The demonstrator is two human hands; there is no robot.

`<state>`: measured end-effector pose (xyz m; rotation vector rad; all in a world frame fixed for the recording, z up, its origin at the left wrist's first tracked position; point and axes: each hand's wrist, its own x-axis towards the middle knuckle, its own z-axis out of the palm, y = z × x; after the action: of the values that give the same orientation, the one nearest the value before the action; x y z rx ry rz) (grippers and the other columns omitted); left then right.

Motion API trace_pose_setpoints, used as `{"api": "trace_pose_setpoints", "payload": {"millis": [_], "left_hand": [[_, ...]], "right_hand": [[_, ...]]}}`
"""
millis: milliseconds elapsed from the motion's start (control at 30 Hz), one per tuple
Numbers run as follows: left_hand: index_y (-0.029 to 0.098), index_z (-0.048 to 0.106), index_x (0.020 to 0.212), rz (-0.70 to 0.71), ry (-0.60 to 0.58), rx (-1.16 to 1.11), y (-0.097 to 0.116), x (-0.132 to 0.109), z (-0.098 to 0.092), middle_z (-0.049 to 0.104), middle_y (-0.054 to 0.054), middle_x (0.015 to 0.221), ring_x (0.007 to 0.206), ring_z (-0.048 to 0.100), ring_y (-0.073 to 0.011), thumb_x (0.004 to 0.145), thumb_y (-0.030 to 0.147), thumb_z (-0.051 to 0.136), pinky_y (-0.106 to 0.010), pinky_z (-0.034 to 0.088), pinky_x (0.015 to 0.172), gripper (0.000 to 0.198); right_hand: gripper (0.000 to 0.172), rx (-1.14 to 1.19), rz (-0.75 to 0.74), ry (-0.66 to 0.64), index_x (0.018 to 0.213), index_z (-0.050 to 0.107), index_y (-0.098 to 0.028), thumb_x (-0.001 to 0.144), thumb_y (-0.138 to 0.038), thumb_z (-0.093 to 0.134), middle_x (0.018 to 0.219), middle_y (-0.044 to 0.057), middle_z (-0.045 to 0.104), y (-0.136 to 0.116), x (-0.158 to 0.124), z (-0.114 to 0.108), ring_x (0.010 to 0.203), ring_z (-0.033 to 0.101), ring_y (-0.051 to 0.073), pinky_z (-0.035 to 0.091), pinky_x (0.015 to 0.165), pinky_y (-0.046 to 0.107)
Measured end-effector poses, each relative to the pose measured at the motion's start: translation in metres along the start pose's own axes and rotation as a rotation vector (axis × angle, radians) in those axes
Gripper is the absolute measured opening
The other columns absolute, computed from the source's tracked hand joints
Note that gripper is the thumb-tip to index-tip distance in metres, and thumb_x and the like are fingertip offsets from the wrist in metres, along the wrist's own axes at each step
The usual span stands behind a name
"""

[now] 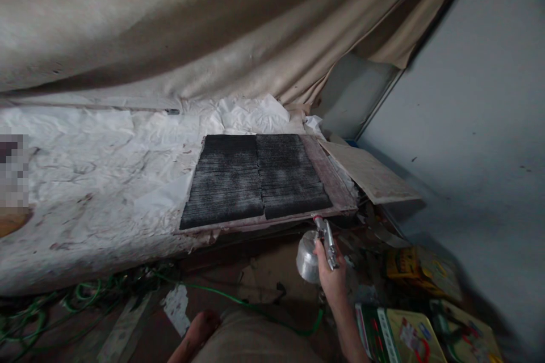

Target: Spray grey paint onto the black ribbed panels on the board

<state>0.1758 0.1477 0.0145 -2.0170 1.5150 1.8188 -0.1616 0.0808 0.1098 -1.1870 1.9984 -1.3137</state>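
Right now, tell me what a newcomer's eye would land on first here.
Two dark ribbed panels lie side by side on a board at centre, stark against the crumpled white sheeting around them. Just below their right corner, the right hand grips a metal spray gun with a shiny cup. A green hose trails across the floor.

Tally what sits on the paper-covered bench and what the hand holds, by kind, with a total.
Dark ribbed panels: 2, side by side
Board under the panels: 1
Spray gun: 1, gripped in the right hand
Total: 4
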Motion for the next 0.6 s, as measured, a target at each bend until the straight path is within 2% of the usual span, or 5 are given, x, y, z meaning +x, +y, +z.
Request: {"api": "trace_pose_setpoints", "payload": {"millis": [67,167,300,367,600], "left_hand": [[0.018,0.04,0.043,0.033,-0.03,-0.056,0.017,0.017,0.008,0.038,0.0,0.046,0.051,0.036,-0.0134,0.055,0.048,0.06,-0.029,0.028,0.054,0.038],[0.016,0.06,0.062,0.164,-0.11,-0.223,0.068,0.027,0.025,0.054,-0.002,0.064,0.065,0.044,-0.0143,0.062,0.061,0.062,-0.026,0.035,0.064,0.046],[0.011,0.073,0.09,0.327,-0.395,-0.627,0.148,0.012,0.057,0.065,-0.009,0.086,0.078,0.053,-0.015,0.067,0.065,0.075,-0.024,0.038,0.075,0.059],[0.011,0.072,0.083,0.29,-0.486,-0.798,0.175,0.0,0.074,0.062,-0.005,0.077,0.071,0.051,-0.0111,0.066,0.062,0.079,-0.022,0.037,0.07,0.054],[0.01,0.068,0.081,0.07,-0.552,-1.394,0.192,-0.018,0.103,0.064,-0.003,0.076,0.07,0.059,-0.0126,0.063,0.037,0.09,-0.024,0.044,0.072,0.039]], "right_hand": [[0.04,0.051,0.025,-0.012,0.077,0.067,-0.018,0.081,-0.057,0.058,0.076,0.01,0.072,-0.007,0.001,-0.002,0.074,0.068,0.023,0.051,0.07,0.032],[0.037,0.108,0.049,-0.031,0.071,0.067,-0.019,0.083,-0.053,0.059,0.073,0.008,0.071,-0.022,0.0,-0.001,0.072,0.067,0.021,0.05,0.07,0.032],[0.036,0.192,0.044,-0.06,0.066,0.064,-0.019,0.087,-0.049,0.057,0.07,0.003,0.069,-0.04,-0.004,0.007,0.073,0.064,0.019,0.048,0.076,0.032],[0.036,0.223,0.062,-0.088,0.068,0.064,-0.019,0.088,-0.048,0.055,0.071,0.003,0.069,-0.045,-0.006,0.01,0.075,0.064,0.018,0.047,0.079,0.032],[0.037,0.192,0.103,-0.138,0.076,0.064,-0.02,0.089,-0.052,0.052,0.076,0.004,0.069,-0.046,-0.015,0.009,0.079,0.064,0.019,0.047,0.082,0.031]]}}
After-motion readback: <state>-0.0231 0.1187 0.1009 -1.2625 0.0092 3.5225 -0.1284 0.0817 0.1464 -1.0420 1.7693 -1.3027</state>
